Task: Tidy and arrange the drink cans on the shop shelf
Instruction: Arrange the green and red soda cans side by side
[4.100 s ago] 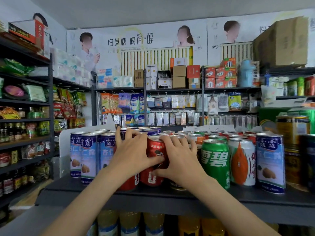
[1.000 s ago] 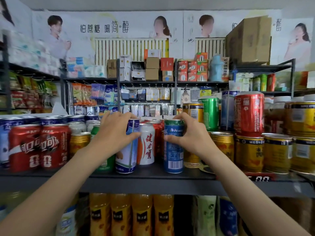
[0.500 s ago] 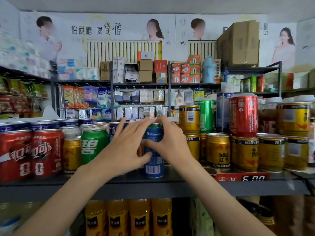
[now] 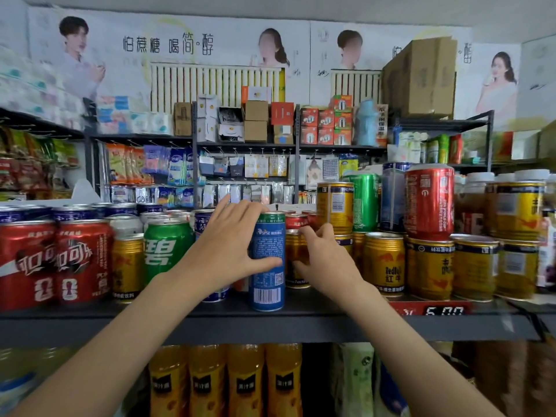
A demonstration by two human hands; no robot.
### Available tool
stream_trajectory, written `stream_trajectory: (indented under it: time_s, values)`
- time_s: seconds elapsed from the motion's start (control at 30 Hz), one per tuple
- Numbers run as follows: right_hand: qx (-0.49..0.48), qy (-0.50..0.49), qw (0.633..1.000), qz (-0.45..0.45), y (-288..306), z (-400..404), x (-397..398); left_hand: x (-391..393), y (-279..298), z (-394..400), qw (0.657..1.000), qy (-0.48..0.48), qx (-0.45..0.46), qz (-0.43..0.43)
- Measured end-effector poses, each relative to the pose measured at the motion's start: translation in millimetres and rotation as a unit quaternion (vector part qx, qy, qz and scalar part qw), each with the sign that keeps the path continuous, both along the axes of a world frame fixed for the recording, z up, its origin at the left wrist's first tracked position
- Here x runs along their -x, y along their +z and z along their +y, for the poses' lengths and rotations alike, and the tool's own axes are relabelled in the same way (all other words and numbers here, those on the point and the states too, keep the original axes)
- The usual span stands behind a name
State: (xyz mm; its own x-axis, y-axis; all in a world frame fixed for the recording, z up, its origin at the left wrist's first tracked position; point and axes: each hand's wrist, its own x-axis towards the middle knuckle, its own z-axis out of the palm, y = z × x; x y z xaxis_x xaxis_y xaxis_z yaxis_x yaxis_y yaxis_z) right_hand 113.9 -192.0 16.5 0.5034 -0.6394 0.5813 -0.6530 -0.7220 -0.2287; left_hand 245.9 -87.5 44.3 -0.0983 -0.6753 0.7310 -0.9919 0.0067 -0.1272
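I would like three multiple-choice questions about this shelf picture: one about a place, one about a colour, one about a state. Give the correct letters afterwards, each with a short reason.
1. Where does the tall blue can stand?
A. at the front edge of the shelf, between the two hands
B. on top of the gold cans
C. on the lower shelf beside the juice bottles

2. What colour is the can just left of the left hand?
A. purple
B. green
C. white

3. What is the left hand doing?
A. hanging away from the shelf
B. gripping the tall blue can
C. holding a cardboard box

Answers:
1. A, its base sits on the shelf near the front lip.
2. B, its body is green with white characters.
3. B, the fingers reach over the can's top and the thumb presses its front, while the right hand grips a gold can.
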Motion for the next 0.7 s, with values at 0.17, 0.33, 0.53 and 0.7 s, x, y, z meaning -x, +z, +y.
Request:
stream_trajectory:
  time_s: [0.17,0.33,0.53,0.7]
  values:
    - [0.053,-0.037,0.995,-0.075,0,8,-4,-2,2,0,1.0,-0.01,0.0,0.004]
    - [0.062,-0.042,0.994,-0.082,4,6,2,-3,2,0,1.0,-0.018,0.001,0.013]
    - [-0.052,0.064,0.987,-0.136,13,2,16,-1,3,0,1.0,-0.005,-0.001,0.008]
    - [-0.109,0.108,0.962,-0.225,36,-4,48,1,0,-4,1.0,0.027,0.002,-0.007]
